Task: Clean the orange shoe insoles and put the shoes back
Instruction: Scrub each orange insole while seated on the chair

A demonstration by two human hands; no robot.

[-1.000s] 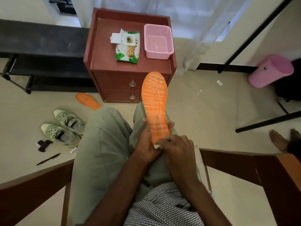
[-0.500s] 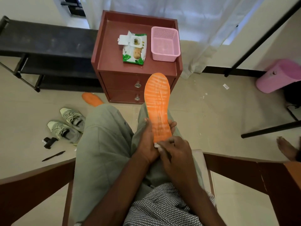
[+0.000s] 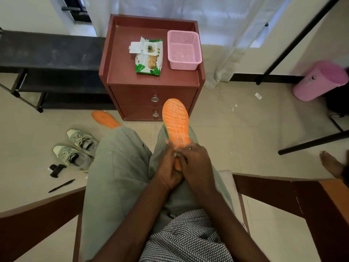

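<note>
Both hands' grip lower on insole (image 3: 176, 125), wipe nearly hidden

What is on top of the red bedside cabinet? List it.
On the cabinet lie an opened wet-wipes pack and, to its right, a pink basket, which looks empty. Whatever is in the drawers cannot be seen; both are shut.

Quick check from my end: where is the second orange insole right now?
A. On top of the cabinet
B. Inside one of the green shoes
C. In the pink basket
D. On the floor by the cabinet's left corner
D: the second insole lies on the floor beside the cabinet, partly hidden behind the person's knee, while both hands hold the other insole over the lap.
</note>
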